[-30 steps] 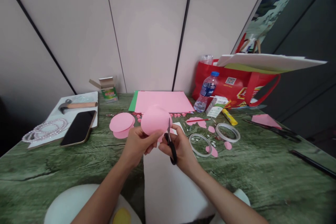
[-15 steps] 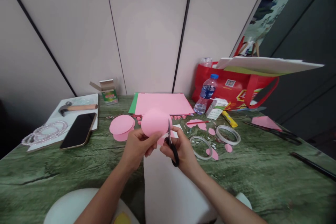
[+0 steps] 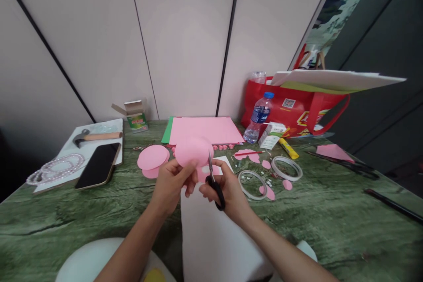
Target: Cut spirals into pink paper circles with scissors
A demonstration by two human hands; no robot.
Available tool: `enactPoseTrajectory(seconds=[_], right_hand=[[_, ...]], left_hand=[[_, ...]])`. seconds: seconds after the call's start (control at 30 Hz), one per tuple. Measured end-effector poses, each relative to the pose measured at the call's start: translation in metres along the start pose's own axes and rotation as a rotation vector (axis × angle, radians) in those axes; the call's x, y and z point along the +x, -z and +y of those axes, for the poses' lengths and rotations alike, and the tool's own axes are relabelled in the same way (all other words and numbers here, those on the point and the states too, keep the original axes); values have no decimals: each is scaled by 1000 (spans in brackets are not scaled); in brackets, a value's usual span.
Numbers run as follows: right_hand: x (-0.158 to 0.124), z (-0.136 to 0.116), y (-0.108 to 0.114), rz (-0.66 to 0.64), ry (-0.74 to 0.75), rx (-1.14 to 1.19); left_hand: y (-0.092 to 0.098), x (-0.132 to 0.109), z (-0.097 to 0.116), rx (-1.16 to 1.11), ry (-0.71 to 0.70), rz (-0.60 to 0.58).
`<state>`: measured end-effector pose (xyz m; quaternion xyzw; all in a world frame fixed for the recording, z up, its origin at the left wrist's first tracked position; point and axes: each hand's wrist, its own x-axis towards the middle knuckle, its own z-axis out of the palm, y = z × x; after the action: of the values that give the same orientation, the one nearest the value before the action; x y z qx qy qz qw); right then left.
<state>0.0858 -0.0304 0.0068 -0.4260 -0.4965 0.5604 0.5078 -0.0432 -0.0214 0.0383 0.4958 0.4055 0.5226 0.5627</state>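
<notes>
My left hand (image 3: 172,183) pinches the lower edge of a pink paper disc (image 3: 192,151) and holds it up over the green table (image 3: 82,211). My right hand (image 3: 228,187) grips black-handled scissors (image 3: 214,183), fingers through the loops, with the blades pointing up at the disc's right edge. Below both hands lies a white sheet (image 3: 211,238). More pink paper circles (image 3: 153,158) lie just left of my left hand.
A stack of pink and green paper (image 3: 205,130) lies at the back. Left are a phone (image 3: 98,165), hammer (image 3: 95,137), beads (image 3: 54,168) and small box (image 3: 135,115). Right are tape rolls (image 3: 287,167), water bottle (image 3: 259,116), glue stick (image 3: 288,147), red bag (image 3: 297,108).
The disc has sunk a little and turned slightly in my left hand, and the scissors have shifted with it. The view has drifted slightly.
</notes>
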Motion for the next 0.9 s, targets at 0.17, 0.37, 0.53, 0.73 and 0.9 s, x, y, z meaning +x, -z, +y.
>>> enactPoseTrajectory(seconds=[0.17,0.37,0.53,0.73,0.9], right_hand=[[-1,-5,2,-70,24,16],[2,2,7,-84,125,41],[2,5,6,-57,112,57],[1,3,5,-49,105,56],[2,3,6,-44,97,42]], left_hand=[[0,1,-1,122,36,91],[1,0,-3,175,55,70],[1,1,-5,158,36,50],[2,1,-5,142,23,38],[1,0,-3,152,38,43]])
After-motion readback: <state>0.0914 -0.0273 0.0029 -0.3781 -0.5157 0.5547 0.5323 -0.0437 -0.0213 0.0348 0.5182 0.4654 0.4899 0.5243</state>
